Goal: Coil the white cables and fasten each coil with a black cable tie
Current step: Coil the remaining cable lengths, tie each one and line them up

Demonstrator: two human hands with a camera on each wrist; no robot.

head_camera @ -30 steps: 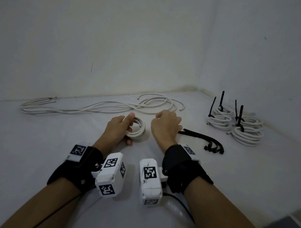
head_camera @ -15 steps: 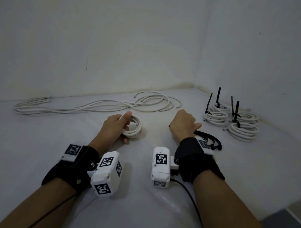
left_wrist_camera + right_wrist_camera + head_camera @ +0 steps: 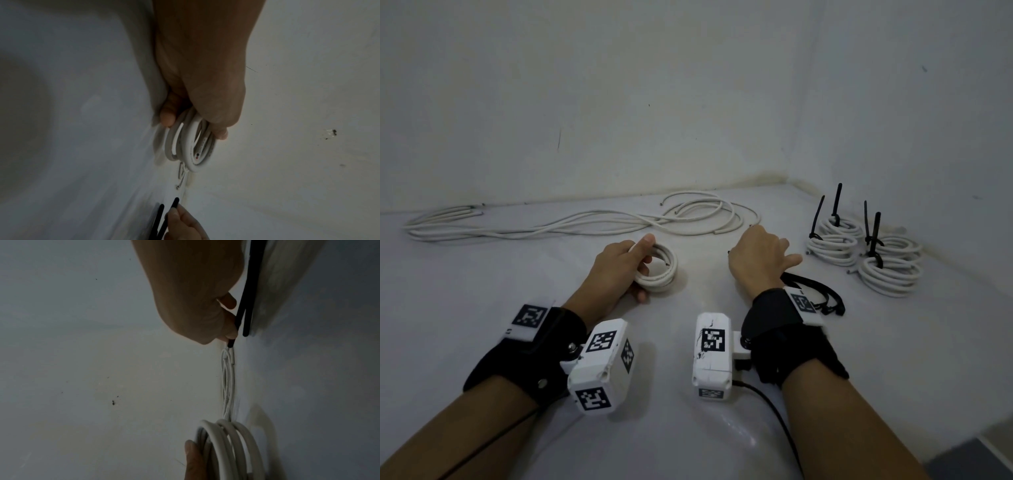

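My left hand (image 3: 644, 266) grips a small coil of white cable (image 3: 662, 270) that rests on the white surface. The thumb lies over its top and the fingers curl under it, as the left wrist view shows at the coil (image 3: 191, 146). To the right, my right hand (image 3: 758, 255) sits over the near end of a bunch of black cable ties (image 3: 813, 291). In the right wrist view its fingertips (image 3: 231, 335) pinch the tip of one black tie (image 3: 239, 316), and a second tie lies beside it. The coil (image 3: 228, 449) shows low in that view.
Several loose white cables (image 3: 585, 224) lie along the back wall. Several tied coils (image 3: 832, 248) with black tie tails sticking up stand at the right near the corner, one of them closer (image 3: 890, 275). Walls close off the back and right.
My right hand moved right, away from the coil to the bunch of ties, and pinched the tip of one tie. My left hand kept hold of the coil.
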